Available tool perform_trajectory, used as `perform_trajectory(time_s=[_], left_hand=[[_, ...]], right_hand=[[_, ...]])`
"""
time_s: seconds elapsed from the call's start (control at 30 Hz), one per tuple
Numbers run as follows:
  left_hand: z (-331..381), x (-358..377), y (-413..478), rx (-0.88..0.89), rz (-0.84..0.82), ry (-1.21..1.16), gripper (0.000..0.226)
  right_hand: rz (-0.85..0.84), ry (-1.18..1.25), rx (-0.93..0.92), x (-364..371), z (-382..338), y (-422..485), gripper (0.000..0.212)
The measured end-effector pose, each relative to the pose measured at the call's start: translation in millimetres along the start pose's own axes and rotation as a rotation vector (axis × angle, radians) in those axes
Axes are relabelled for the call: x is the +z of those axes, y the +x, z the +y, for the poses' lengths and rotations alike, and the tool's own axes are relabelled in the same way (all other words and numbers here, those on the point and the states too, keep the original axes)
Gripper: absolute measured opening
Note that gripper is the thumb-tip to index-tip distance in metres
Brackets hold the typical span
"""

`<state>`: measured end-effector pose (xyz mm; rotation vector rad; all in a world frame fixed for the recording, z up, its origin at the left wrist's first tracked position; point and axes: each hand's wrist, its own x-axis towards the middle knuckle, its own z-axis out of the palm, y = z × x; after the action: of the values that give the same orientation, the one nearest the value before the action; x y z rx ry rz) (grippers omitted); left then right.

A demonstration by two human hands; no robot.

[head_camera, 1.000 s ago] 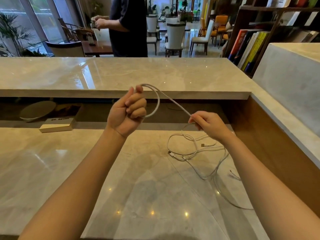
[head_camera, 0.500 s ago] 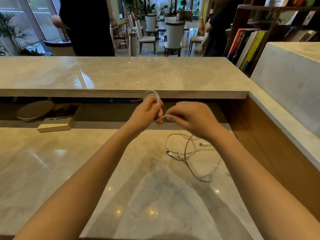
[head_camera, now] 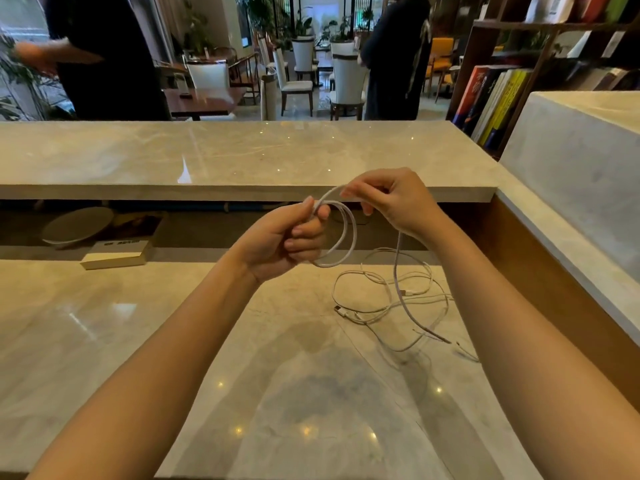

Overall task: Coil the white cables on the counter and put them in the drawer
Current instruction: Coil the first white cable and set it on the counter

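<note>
Step in hand: coiling of the first white cable (head_camera: 349, 233), raised above the table (head_camera: 173, 341). Roughly two turns formed so far.

Grip of the left hand (head_camera: 284, 242): fingers (head_camera: 304, 244) curled tight round the gathered turns, thumb on top. Grip of the right hand (head_camera: 394, 202): fingers (head_camera: 358, 194) pinched narrow on the running length, just above and beside the left, laying a fresh turn over the coil.

Below the right wrist: free tail hanging down to the table, across the remaining cables (head_camera: 388, 296), loose and overlapping, near the right forearm. At least one connector (head_camera: 341, 310) visible at the left edge of that tangle. Number of separate cables there: cannot tell. No drawer in view.

Judged progress: early. One cable part-wound, the rest untouched, nothing stowed.

Recommended for this step:
- Keep each new turn matched in size to those already held.
- Feed with the right; clamp with the left thumb only with the turn lying flat.
- Roll the cable slightly between the right fingers to shed twist and avoid figure-eights.
- Draw the tail upward slowly, watching for snags across the tangle; lift clear rather than drag, or risk pulling the others toward the table edge.
- Secure the end before release; otherwise likely to spring open.
</note>
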<state>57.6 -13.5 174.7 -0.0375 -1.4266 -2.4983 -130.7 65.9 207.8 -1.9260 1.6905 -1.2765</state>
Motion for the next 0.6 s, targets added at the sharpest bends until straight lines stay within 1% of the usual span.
perform_trajectory(time_s=[0.07, 0.13, 0.23, 0.3, 0.37, 0.5, 0.53, 0.57, 0.6], left_hand=[[-3, -2, 1, 0.027, -0.040, -0.153, 0.018], [-6, -4, 2, 0.044, -0.038, -0.269, 0.019], [-11, -8, 2, 0.052, -0.004, -0.368, 0.025], [-14, -7, 1, 0.060, 0.059, -0.354, 0.029], [-16, -3, 2, 0.071, 0.127, -0.327, 0.029], [-16, 3, 2, 0.082, 0.208, -0.240, 0.027], [-16, 4, 1, 0.080, 0.227, -0.220, 0.027], [-16, 4, 1, 0.078, 0.241, -0.208, 0.027], [-17, 4, 1, 0.075, 0.250, -0.205, 0.027]], right_hand=[[-0.030, 0.113, 0.118, 10, 4, -7, 0.026], [-0.079, 0.261, 0.208, 18, 7, -16, 0.034], [-0.162, 0.478, 0.269, 23, 7, -26, 0.027], [-0.190, 0.511, 0.292, 23, 6, -28, 0.022], [-0.194, 0.569, 0.340, 22, 6, -28, 0.021], [-0.238, 0.941, 0.410, 19, 8, -28, 0.029], [-0.259, 0.994, 0.419, 18, 7, -30, 0.029], [-0.274, 0.992, 0.427, 18, 7, -30, 0.029], [-0.279, 0.935, 0.435, 18, 7, -31, 0.029]])
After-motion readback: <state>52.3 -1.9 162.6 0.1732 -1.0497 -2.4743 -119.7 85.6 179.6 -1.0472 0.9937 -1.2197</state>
